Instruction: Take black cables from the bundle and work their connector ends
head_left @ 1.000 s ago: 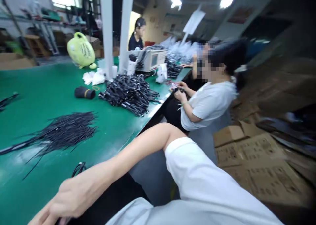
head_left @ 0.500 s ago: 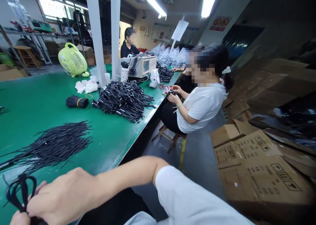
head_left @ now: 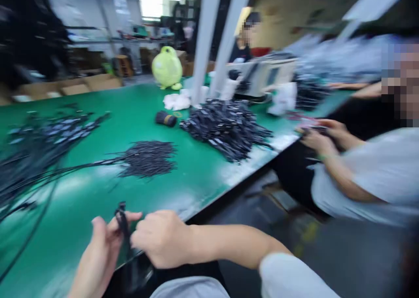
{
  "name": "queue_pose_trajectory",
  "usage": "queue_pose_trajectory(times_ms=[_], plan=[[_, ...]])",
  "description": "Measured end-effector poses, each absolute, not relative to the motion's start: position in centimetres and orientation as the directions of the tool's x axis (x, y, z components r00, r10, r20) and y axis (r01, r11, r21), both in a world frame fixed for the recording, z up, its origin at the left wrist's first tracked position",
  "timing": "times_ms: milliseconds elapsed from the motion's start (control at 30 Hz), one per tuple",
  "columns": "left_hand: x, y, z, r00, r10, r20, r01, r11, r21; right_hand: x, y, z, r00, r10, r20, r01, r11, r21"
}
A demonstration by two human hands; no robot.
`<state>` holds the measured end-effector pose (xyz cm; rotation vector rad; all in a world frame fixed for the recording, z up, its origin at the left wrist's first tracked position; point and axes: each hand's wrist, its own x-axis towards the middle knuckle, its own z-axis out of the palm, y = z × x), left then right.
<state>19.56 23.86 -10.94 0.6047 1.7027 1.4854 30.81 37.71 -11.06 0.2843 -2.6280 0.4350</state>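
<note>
Near the table's front edge, my left hand (head_left: 102, 251) holds a coiled black cable (head_left: 122, 223) against its fingers, thumb raised. The cable's upper end sticks up above the fingers and its lower part hangs, blurred. My right hand (head_left: 163, 238) is closed right beside the cable; what its fingers pinch is hidden. Beyond the hands, a spread of thin black ties (head_left: 149, 159) lies on the green table (head_left: 88, 206).
A heap of bundled black cables (head_left: 225, 128) lies further right, next to a banded bundle of ties (head_left: 165, 118). Loose cables (head_left: 42, 141) cover the left. A green fan (head_left: 167, 68) and white posts (head_left: 203, 40) stand behind. A co-worker's hands (head_left: 319, 138) are at the right.
The view has swung left, bringing the loose cables into sight. Both hands now show more fully. The looped cable sits upright between them, and my left thumb is raised.
</note>
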Motion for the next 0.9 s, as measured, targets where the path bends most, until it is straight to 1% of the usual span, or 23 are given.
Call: queue_pose_trajectory(times_ms=[67, 133, 167, 233, 267, 300, 367, 400, 433, 500, 567, 633, 667, 700, 733, 767, 833, 867, 900], plan=[[20.3, 23.1, -9.6, -0.652, 0.747, -0.132, -0.004, 0.170, 0.985, 31.3, 37.6, -11.4, -0.850, -0.095, 0.517, -0.285, 0.910, -0.301], [21.1, 22.7, -8.7, -0.614, 0.788, -0.032, 0.188, 0.186, 0.964, 31.1, 38.5, -11.7, -0.850, -0.052, 0.524, -0.284, 0.883, -0.374], [21.5, 22.8, -8.5, -0.611, 0.791, 0.021, 0.273, 0.185, 0.944, 30.8, 39.0, -11.8, -0.847, -0.039, 0.530, -0.285, 0.875, -0.391], [21.9, 23.0, -8.9, -0.664, 0.741, 0.104, 0.342, 0.177, 0.923, 30.1, 39.7, -11.7, -0.822, -0.018, 0.569, -0.279, 0.884, -0.375], [22.1, 23.1, -9.3, -0.693, 0.712, 0.114, 0.320, 0.161, 0.934, 29.8, 39.8, -11.6, -0.804, -0.005, 0.595, -0.264, 0.899, -0.349], [22.3, 23.2, -9.9, -0.706, 0.703, 0.086, 0.259, 0.143, 0.955, 29.7, 39.7, -11.5, -0.787, 0.005, 0.617, -0.244, 0.916, -0.319], [22.8, 23.5, -11.3, -0.664, 0.748, -0.015, 0.098, 0.106, 0.989, 29.6, 39.0, -11.5, -0.771, 0.028, 0.636, -0.201, 0.937, -0.285], [23.1, 23.6, -12.0, -0.634, 0.772, -0.049, 0.036, 0.093, 0.995, 29.5, 38.6, -11.6, -0.774, 0.053, 0.631, -0.179, 0.937, -0.299], [23.4, 23.6, -12.6, -0.619, 0.783, -0.064, 0.004, 0.085, 0.996, 29.5, 38.2, -11.8, -0.784, 0.093, 0.614, -0.158, 0.926, -0.343], [23.8, 23.8, -13.6, -0.644, 0.763, -0.049, 0.017, 0.078, 0.997, 29.3, 37.7, -12.5, -0.818, 0.209, 0.536, -0.112, 0.856, -0.504], [24.0, 23.8, -14.2, -0.662, 0.749, -0.032, 0.062, 0.097, 0.993, 29.2, 37.8, -13.2, -0.868, 0.308, 0.389, -0.065, 0.707, -0.704], [23.9, 23.7, -14.5, -0.645, 0.764, -0.030, 0.089, 0.115, 0.989, 29.4, 38.2, -13.5, -0.928, 0.315, 0.200, -0.022, 0.489, -0.872], [23.8, 23.7, -14.6, -0.638, 0.769, -0.037, 0.084, 0.117, 0.990, 29.5, 38.4, -13.6, -0.950, 0.288, 0.117, 0.003, 0.386, -0.923], [23.7, 23.6, -14.7, -0.639, 0.768, -0.051, 0.064, 0.119, 0.991, 29.7, 38.7, -13.6, -0.966, 0.252, 0.056, 0.028, 0.316, -0.948], [23.5, 23.7, -14.8, -0.647, 0.760, -0.070, 0.031, 0.118, 0.993, 29.9, 38.9, -13.6, -0.974, 0.225, 0.024, 0.046, 0.304, -0.952], [23.4, 23.7, -14.8, -0.654, 0.751, -0.095, -0.012, 0.116, 0.993, 30.1, 39.0, -13.6, -0.974, 0.227, 0.028, 0.055, 0.352, -0.934], [23.3, 24.1, -14.9, -0.655, 0.743, -0.140, -0.079, 0.117, 0.990, 30.5, 39.0, -13.5, -0.954, 0.279, 0.110, 0.060, 0.538, -0.841], [23.3, 24.4, -15.0, -0.655, 0.743, -0.137, -0.070, 0.121, 0.990, 30.6, 38.9, -13.5, -0.934, 0.310, 0.175, 0.060, 0.622, -0.781], [23.4, 24.6, -15.1, -0.660, 0.744, -0.103, -0.015, 0.124, 0.992, 30.6, 38.7, -13.5, -0.910, 0.336, 0.241, 0.057, 0.680, -0.731]])
